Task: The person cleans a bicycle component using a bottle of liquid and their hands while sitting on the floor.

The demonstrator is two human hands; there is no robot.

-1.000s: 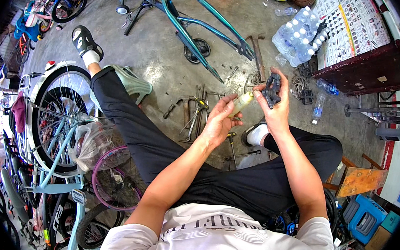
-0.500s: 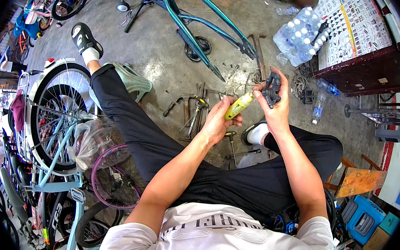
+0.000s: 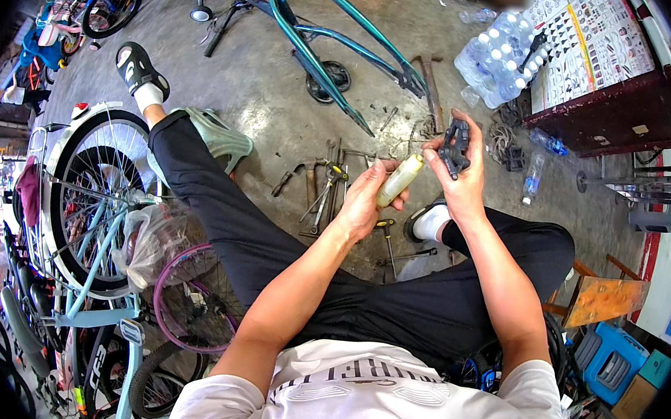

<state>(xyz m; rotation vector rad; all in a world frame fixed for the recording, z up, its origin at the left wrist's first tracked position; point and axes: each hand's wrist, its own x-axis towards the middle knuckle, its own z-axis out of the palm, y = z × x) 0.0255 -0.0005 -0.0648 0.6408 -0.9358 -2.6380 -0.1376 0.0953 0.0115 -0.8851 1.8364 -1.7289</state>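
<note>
My left hand (image 3: 365, 196) grips a small pale yellow squeeze bottle (image 3: 399, 180), its tip tilted up to the right. My right hand (image 3: 459, 180) holds a dark grey bicycle pedal (image 3: 456, 147) just beyond the bottle's tip. Both hands are raised over my knees, above the concrete floor. I sit with black trousers, the left leg stretched out toward a black sandal (image 3: 134, 66).
Loose hand tools (image 3: 323, 188) lie on the floor below my hands. A teal bicycle frame (image 3: 328, 41) lies ahead, a hammer (image 3: 430, 90) beside it. A bicycle wheel (image 3: 88, 188) stands at left. A pack of water bottles (image 3: 496, 57) and a dark wooden cabinet (image 3: 615, 114) are at right.
The squeeze bottle has come up into my left hand's grip and tilted toward the pedal. The right hand with the pedal has stayed nearly still.
</note>
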